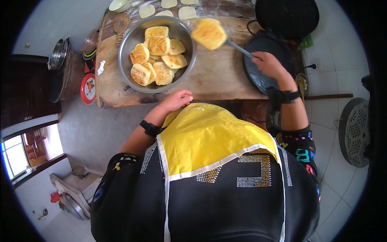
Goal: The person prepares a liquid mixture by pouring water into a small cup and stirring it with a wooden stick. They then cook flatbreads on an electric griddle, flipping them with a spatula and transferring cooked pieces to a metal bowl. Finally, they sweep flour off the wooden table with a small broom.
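Observation:
My right hand (269,65) grips the grey handle of a spatula (240,50). On its blade, hidden beneath, rests a browned flatbread (209,34), held just right of a steel bowl (121,65). Several golden flatbreads (163,72) are heaped inside that bowl. Below my right forearm lies the dark round pan of an electric griddle (257,72), its black lid (287,18) raised behind. My left hand (178,101) is by the table's front edge, fingers loosely bent and holding nothing that I can see; it touches or nearly touches my yellow apron (211,130).
Pale raw dough pieces (186,13) lie on the floured back of the wooden table (217,78). A woven brush-like tool (121,23) and crumpled white paper (101,67) are left of the bowl. A small bowl (302,83) stands beyond the griddle; a red floral tray (88,88) is at left.

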The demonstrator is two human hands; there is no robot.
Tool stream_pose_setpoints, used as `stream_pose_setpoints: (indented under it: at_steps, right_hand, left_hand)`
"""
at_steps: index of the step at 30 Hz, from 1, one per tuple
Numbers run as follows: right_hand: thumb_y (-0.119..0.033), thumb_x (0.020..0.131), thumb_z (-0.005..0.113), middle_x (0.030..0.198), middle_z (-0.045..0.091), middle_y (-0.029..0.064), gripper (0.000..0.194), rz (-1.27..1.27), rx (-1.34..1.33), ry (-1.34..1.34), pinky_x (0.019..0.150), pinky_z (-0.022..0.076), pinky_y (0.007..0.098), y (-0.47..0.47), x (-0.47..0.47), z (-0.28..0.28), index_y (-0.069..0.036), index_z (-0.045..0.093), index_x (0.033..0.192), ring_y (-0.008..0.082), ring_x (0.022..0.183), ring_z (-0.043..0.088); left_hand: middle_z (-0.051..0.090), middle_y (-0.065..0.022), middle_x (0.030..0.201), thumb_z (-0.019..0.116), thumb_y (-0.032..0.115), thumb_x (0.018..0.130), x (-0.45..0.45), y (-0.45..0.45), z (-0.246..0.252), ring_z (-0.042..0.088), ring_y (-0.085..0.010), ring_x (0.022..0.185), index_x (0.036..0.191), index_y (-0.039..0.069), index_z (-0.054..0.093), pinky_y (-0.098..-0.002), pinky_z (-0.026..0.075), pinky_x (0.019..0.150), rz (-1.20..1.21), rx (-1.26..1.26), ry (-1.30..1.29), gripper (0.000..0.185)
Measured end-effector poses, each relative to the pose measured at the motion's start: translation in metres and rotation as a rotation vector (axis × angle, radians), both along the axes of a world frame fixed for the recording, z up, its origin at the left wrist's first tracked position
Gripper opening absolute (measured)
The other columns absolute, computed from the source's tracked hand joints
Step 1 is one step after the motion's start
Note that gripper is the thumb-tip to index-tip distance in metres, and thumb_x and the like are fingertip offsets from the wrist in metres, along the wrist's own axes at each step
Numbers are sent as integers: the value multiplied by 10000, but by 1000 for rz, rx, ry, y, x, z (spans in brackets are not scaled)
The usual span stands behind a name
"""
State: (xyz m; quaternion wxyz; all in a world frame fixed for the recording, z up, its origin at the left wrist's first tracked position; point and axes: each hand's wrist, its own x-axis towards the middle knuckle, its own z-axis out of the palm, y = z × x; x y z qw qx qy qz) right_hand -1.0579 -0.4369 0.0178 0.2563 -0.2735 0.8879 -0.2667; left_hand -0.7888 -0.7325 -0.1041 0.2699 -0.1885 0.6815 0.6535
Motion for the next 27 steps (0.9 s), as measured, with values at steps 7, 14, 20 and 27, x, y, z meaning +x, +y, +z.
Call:
stream_pose_setpoints:
  at_steps: [7,14,20,27]
  right_hand:
    - [-211,918,538,924,671,183,328,10,146,558,747,507,454,-107,23,-5,-140,602,1232,370,880,635]
    - [-127,898,526,1012,639,222,397,-88,-128,488,799,495,489,-153,46,-62,-177,566,1290,406,926,606]
    - [-31,849,532,994,593,244,448,-172,-110,378,827,498,473,-218,81,-106,-186,598,1264,420,946,592]
    - [-19,827,590,1136,577,202,476,-15,-238,294,915,479,419,-245,104,-119,-126,571,1290,391,1033,569]
  left_hand:
    - [649,-94,1088,605,260,937,44,-75,-12,622,-154,929,1260,2,535,-307,508,805,95,-2,-33,420]
    - [641,-109,1066,613,252,932,91,-135,-30,644,-216,960,1191,17,526,-336,534,810,553,282,-201,361]
    - [586,-201,1115,524,200,985,71,-155,-53,614,-316,1055,1204,-4,450,-426,532,894,789,707,-202,308]
    - [592,-149,1112,461,296,1013,84,-178,-77,602,-311,1031,1202,16,463,-482,503,920,1085,574,-19,338]
